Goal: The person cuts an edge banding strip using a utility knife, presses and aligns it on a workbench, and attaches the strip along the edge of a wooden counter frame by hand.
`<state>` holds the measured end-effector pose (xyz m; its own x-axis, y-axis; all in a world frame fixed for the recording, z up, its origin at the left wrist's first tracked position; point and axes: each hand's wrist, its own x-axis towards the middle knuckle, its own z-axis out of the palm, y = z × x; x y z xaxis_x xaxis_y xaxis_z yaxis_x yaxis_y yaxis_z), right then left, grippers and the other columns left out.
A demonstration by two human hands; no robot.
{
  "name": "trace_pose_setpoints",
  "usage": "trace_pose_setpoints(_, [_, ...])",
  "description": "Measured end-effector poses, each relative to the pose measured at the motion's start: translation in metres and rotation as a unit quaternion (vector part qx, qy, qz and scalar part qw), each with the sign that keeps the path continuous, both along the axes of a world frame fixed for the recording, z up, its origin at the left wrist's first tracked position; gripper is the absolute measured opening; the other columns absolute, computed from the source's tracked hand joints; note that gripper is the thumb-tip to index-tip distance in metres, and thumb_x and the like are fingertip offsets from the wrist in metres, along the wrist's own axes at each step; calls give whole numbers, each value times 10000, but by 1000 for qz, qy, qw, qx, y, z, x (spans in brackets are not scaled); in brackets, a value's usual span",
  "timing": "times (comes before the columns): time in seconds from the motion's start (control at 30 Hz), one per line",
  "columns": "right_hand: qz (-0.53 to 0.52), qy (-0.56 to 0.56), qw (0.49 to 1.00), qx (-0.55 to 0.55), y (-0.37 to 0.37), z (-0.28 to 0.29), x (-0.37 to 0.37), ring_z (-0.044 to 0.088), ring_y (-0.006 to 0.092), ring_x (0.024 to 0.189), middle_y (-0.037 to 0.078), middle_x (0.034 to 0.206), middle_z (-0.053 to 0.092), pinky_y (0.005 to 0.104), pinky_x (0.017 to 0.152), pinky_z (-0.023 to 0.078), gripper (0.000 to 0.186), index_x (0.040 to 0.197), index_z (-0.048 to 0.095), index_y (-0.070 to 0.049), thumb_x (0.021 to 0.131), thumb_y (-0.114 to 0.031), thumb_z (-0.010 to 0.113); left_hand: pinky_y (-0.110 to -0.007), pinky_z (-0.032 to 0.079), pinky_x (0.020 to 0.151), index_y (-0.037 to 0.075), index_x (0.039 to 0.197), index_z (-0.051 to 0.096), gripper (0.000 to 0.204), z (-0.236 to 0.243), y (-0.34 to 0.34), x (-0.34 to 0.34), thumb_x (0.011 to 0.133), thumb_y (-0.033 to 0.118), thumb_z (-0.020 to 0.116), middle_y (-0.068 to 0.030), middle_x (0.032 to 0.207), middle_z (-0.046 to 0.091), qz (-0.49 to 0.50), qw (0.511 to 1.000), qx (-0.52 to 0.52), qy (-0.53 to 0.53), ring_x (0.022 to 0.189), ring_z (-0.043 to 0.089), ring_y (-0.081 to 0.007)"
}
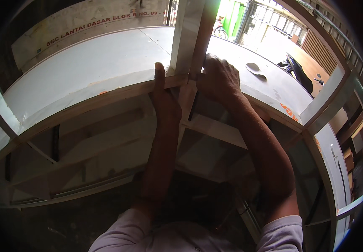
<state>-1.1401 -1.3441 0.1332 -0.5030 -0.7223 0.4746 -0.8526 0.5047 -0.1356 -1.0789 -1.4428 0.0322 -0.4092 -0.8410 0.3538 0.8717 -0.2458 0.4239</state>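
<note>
A large white cabinet frame with wooden edges stands in front of me. Its front rail (118, 93) meets an upright post (187, 40) near the middle. My left hand (164, 98) is at the rail, left of the post; its thumb points up over the edge and most of its fingers are hidden. On the post's right side, my right hand (218, 79) is closed in a fist at its foot, against the joint. Whatever sits inside that fist is hidden from view. Behind the rail lies a white panel (105, 54).
A curled white strip (256, 71) lies on the panel to the right. Below the rail are dark open compartments with a crosspiece (215, 132). A printed board (89, 25) stands at the back left. Beyond the frame at right is a parked motorcycle (297, 73).
</note>
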Motion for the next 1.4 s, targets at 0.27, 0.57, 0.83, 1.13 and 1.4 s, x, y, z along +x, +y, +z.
trace_pose_setpoints(0.27, [-24,27,998,-43,-8,-12,0,718,385,921,231,937,706,479,838,563,311,957,676,43,829,-241,671,-411,375,1114,-56,1359,526,620,-9,4,1,1046,479,546,-132,1297,602,2,1000,-20,14,1231,551,-224])
trace_pose_setpoints(0.57, [8,158,976,-152,1,-50,-3,635,307,1002,137,970,658,450,880,482,241,966,641,-22,855,-231,686,-375,470,1025,-90,1281,579,511,-18,4,13,954,269,739,-183,1279,618,90,979,-105,-147,1233,572,-216])
trace_pose_setpoints(0.83, [112,219,956,-163,13,-54,-22,630,285,969,103,943,649,434,866,500,126,907,648,-55,812,-124,693,-416,503,976,-90,1353,398,797,-33,6,-33,811,239,881,-213,1291,524,231,951,-122,-165,1177,588,-299])
trace_pose_setpoints(1.13, [127,330,914,-201,48,-78,-29,589,262,1004,73,1052,613,424,917,459,246,1018,640,-88,788,-147,703,-404,515,995,-100,1334,419,786,-31,9,-34,821,277,881,-223,1313,527,242,951,-122,-146,1184,584,-293])
trace_pose_setpoints(1.4, [66,253,943,-207,114,-88,-25,606,289,903,82,973,624,427,828,470,210,990,611,-104,832,-152,741,-385,510,1001,-99,1337,441,727,-23,15,-26,840,221,864,-201,1278,561,280,931,-133,-191,1163,592,-252])
